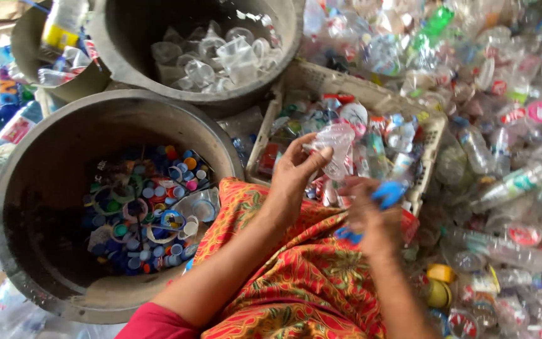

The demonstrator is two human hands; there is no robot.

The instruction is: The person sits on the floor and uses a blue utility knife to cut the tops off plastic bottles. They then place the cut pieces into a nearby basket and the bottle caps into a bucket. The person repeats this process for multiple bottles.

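Head view: blurred right hand (371, 210), blue label (389, 192)

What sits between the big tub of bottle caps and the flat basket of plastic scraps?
In the head view, the person's lap in orange patterned cloth and the left hand, holding a clear crumpled bottle, lie between the tub of caps and the basket.

The left hand (296, 171) grips a crumpled clear bottle (337, 147) above a basket (340, 85); the blurred right hand (366, 216) holds a blue label (389, 192) just right of it.
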